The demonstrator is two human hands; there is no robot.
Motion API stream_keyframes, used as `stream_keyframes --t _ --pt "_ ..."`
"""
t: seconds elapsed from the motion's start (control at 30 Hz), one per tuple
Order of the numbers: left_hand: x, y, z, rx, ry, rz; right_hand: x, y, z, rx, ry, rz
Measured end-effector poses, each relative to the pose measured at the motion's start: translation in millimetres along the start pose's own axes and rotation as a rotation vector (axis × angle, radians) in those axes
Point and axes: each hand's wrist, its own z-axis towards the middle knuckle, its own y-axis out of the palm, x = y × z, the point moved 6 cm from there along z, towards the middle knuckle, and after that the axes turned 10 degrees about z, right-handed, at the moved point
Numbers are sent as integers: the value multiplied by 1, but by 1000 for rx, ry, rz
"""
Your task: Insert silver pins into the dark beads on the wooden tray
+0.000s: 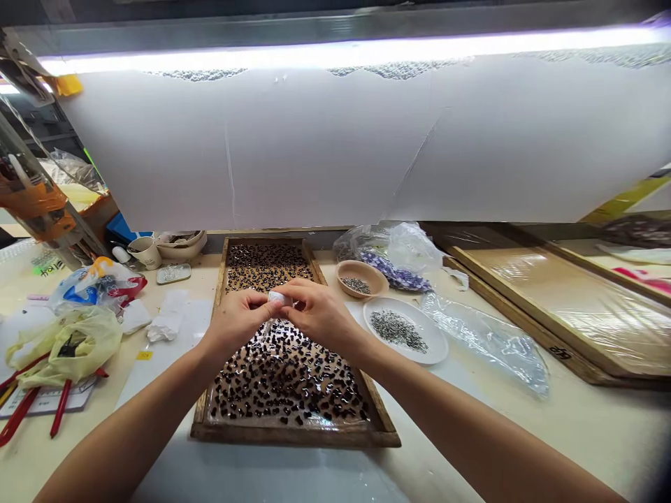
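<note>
My left hand point(237, 319) and my right hand point(317, 313) meet above a wooden tray point(293, 434) and together pinch a small white object point(279, 298) between their fingertips. Both hands have curled fingers. The tray holds several small dark pieces point(286, 381) spread over a glossy brown sheet. What the white object is I cannot make out.
A white plate point(435, 346) of tiny grey parts and a small tan bowl point(374, 274) lie right of the tray, with clear plastic bags point(487, 342). Larger wooden frames point(560, 349) sit at the right. Yellow bag point(68, 342), red pens point(60, 412), cups and tissue clutter the left.
</note>
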Motion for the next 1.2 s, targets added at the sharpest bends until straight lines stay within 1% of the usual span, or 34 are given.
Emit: stream_keyframes --t 0.07,0.13,0.2,0.3,0.4,0.47,0.57,0.63,0.7,0.8,0.9,1.0,1.1,1.17,1.2 --pt "2 -1 1 -18 11 17 0 -3 -3 37 22 13" --pt "5 -5 4 -20 25 38 5 -10 -6 79 88 63" --pt "6 -16 6 31 39 68 16 -19 -13 122 177 167" --pt "7 -41 9 210 70 125 37 -39 -31 199 301 333" --pt "5 -69 9 423 96 164 56 -59 -55 308 384 434" --pt "5 -84 9 553 119 205 66 -68 -69 370 427 484" --pt "13 -99 10 721 208 368 78 -72 -83 428 485 524" --pt "21 -102 11 780 288 501 84 -71 -85 438 520 553" --pt "28 -101 11 805 368 609 89 -68 -85 427 554 590" --pt "33 -95 5 810 476 716 93 -63 -81 386 587 648" --pt "34 -93 -6 819 534 767 96 -60 -79 360 601 693" --pt "39 -101 -11 823 504 748 102 -59 -77 367 609 706" --pt "44 -113 -7 794 398 625 108 -57 -73 382 598 714" --pt "46 -113 -7 743 368 607 111 -56 -70 390 589 704" --pt "46 -108 -10 701 383 634 111 -56 -69 396 584 693"
